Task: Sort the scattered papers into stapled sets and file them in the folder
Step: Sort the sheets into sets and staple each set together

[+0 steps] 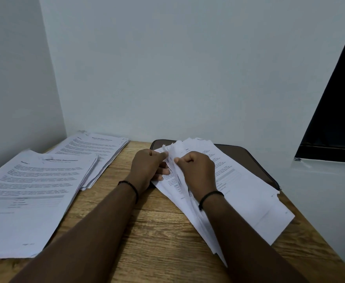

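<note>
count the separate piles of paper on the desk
3. One pile at the near left, a second pile behind it by the wall, and a third pile on the right, which both hands are leafing through. More sheets may lie hidden underneath.

Left hand (150, 167) and right hand (198, 171) sit close together, fingers (163, 155) curled, pinching.
</note>
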